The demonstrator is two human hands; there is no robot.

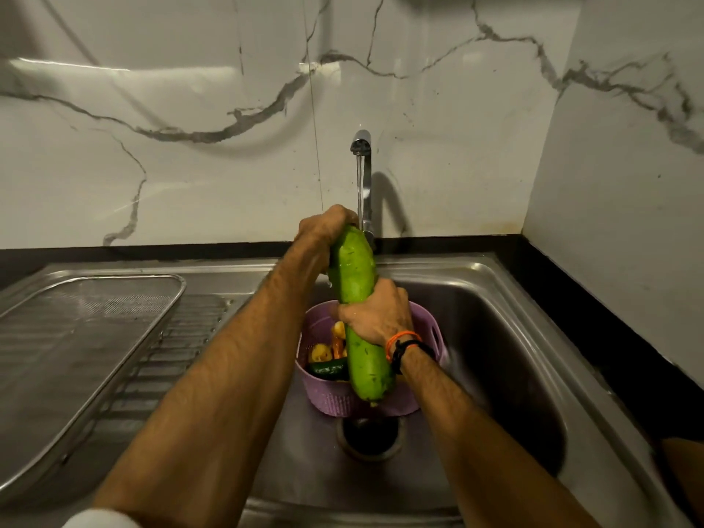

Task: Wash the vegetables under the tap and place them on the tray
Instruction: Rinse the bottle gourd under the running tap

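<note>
A long light-green gourd (356, 276) is held lengthwise over the sink, its far end under the running tap (362, 146). My left hand (324, 230) grips that far end. My right hand (377, 314) grips the gourd's middle, fingers wrapped over it. Below the gourd a purple perforated basket (331, 398) stands in the sink and holds yellow, orange and dark green vegetables (327, 356). A steel mesh tray (76, 337) lies on the drainboard at the left with nothing on it.
The steel sink basin (495, 356) has its drain (369, 440) just in front of the basket. Marble wall panels rise behind and to the right. A black counter edge (571, 310) runs along the right side.
</note>
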